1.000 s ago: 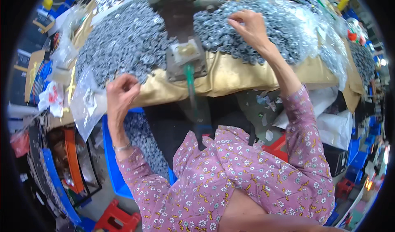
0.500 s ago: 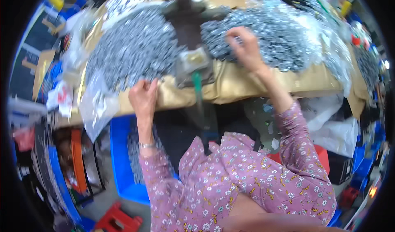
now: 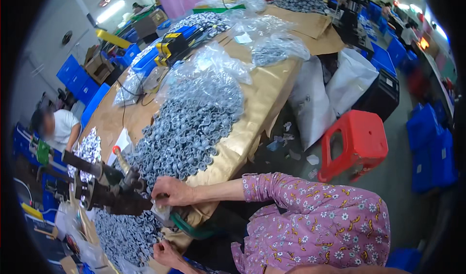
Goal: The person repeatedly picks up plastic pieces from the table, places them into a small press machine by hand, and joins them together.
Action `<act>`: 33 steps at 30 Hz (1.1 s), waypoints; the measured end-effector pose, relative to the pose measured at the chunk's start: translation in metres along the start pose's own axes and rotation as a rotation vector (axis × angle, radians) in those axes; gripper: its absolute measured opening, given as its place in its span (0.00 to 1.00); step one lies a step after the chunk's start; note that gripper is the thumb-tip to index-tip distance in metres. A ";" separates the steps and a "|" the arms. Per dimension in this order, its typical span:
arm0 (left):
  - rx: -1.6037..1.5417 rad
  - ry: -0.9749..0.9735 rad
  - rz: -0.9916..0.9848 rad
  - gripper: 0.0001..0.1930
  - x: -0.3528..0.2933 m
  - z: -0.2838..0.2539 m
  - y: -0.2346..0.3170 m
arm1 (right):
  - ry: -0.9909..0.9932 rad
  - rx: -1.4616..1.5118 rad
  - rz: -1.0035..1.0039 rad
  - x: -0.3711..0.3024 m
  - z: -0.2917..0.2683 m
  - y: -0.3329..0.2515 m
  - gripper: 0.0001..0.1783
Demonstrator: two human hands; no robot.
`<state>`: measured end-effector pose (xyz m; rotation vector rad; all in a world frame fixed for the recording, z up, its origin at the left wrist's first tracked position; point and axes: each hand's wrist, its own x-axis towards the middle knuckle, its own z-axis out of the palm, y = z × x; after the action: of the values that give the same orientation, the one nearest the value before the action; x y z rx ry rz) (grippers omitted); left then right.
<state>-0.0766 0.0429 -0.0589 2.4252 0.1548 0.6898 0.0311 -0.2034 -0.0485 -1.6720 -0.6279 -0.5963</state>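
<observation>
Grey cup-shaped parts (image 3: 191,123) lie heaped beyond the right grip (image 3: 174,191), other grey parts (image 3: 126,232) beside the left grip (image 3: 167,253). Both have curled fingers; whether clamped on something, I cannot tell. The dark press (image 3: 116,198) stands just beside the right one. Many parts lie loose; how many are finished is unclear. Farther away, a white label (image 3: 243,38) is unreadable.

Tube light (image 3: 110,11) glares upper left | plastic bag (image 3: 194,69) shiny | dark under table (image 3: 266,82) | fisheye-bent, black corners
</observation>
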 end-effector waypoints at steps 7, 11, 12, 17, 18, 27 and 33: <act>0.049 0.009 0.063 0.07 0.003 -0.003 0.001 | 0.033 -0.046 -0.170 0.001 0.013 0.000 0.08; -0.131 -0.057 0.035 0.05 0.004 0.001 -0.008 | -0.003 -0.119 -0.225 -0.004 0.014 -0.002 0.08; -0.185 -0.062 0.015 0.07 0.004 0.000 -0.011 | -0.028 -0.115 -0.216 -0.004 0.015 -0.003 0.07; 0.131 0.016 0.107 0.15 0.004 -0.001 -0.006 | 0.024 -0.069 -0.192 -0.004 0.016 -0.002 0.04; 0.176 0.016 0.064 0.17 0.004 0.000 -0.006 | 0.051 -0.045 -0.178 -0.003 0.016 -0.001 0.04; 0.143 0.050 0.046 0.19 0.010 -0.001 -0.019 | 0.029 0.029 -0.083 -0.001 0.016 0.004 0.04; 0.170 0.027 0.045 0.22 0.015 0.010 -0.016 | -0.002 0.086 -0.041 0.001 0.009 0.001 0.05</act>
<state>-0.0582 0.0542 -0.0682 2.5895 0.1764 0.7567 0.0325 -0.1946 -0.0502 -1.5834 -0.6815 -0.5885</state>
